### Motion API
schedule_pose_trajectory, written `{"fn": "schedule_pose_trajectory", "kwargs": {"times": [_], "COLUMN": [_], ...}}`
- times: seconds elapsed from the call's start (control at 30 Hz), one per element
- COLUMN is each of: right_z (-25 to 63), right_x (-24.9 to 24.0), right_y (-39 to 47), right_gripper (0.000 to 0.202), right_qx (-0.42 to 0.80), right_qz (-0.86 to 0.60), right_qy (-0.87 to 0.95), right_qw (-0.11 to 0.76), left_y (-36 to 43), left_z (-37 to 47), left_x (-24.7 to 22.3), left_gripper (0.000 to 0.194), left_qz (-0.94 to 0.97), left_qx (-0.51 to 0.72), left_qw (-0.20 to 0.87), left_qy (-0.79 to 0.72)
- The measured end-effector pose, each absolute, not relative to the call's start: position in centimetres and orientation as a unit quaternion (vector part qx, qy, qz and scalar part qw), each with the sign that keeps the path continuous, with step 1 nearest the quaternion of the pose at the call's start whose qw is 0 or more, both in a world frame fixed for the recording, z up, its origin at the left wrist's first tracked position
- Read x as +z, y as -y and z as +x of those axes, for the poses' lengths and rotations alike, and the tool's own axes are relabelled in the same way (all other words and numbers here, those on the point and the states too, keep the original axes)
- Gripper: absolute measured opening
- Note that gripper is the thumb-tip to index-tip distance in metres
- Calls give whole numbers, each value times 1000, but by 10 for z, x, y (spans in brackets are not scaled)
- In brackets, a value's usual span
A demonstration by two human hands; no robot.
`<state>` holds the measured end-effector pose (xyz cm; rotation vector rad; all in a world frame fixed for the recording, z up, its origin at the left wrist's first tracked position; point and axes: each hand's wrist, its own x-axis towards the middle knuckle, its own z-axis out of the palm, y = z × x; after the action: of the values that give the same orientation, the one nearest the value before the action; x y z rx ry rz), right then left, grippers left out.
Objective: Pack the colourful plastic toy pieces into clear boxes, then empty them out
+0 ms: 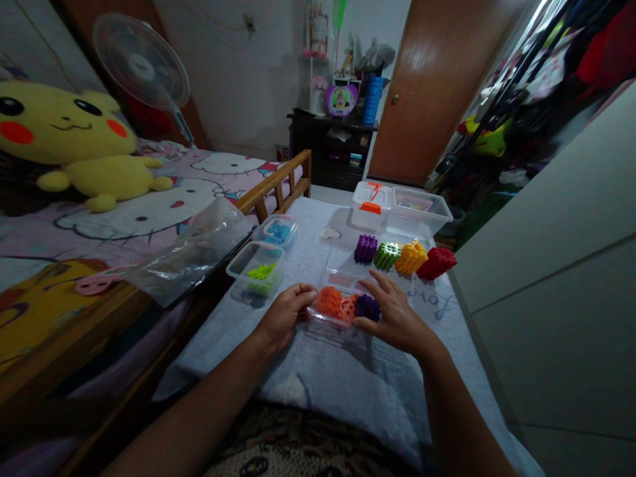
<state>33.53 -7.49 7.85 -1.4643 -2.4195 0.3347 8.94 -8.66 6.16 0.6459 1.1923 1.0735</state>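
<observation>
A small clear plastic container [325, 320] sits low over the cloth in front of me, holding orange toy pieces [328, 301] and a dark purple piece [368, 307] at its right end. My left hand [288, 313] is closed on the container's left end, thumb on top. My right hand [395, 311] curves around the right end, its thumb at the near side and its fingers at the far side, with the purple piece between them. Beyond it stand block-like shapes in purple [366, 249], green [387, 256], yellow [411, 257] and red [436, 263].
To the left are an open clear tub [238, 266] with lime-green pieces [262, 271] and a tub of blue pieces [277, 231]. Larger clear boxes [417, 211] stand at the far end. A wooden bed rail [278, 182] and a plastic bag [191, 248] border the left side.
</observation>
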Motion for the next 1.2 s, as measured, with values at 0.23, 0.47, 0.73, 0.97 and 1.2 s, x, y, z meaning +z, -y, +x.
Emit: {"fn": "schedule_pose_trajectory", "kwargs": {"times": [0.23, 0.47, 0.73, 0.97, 1.2], "right_z": [362, 353, 348, 345, 344], "right_x": [56, 62, 60, 53, 47], "right_y": [73, 64, 65, 63, 65], "right_gripper": [62, 53, 53, 56, 68], "right_qx": [155, 194, 270, 390, 537], "right_qz": [-607, -658, -648, -620, -559], "right_qy": [732, 676, 636, 560, 427], "right_qw": [268, 269, 320, 387, 466], "left_y": [89, 89, 80, 72, 68], "left_z": [92, 93, 91, 87, 79], "left_x": [65, 63, 63, 53, 54], "left_gripper": [31, 30, 26, 26, 20], "left_qz": [294, 302, 290, 255, 323], "left_qx": [479, 481, 489, 477, 400], "left_qw": [628, 620, 628, 669, 705], "left_qy": [-539, -541, -531, -510, -489]}}
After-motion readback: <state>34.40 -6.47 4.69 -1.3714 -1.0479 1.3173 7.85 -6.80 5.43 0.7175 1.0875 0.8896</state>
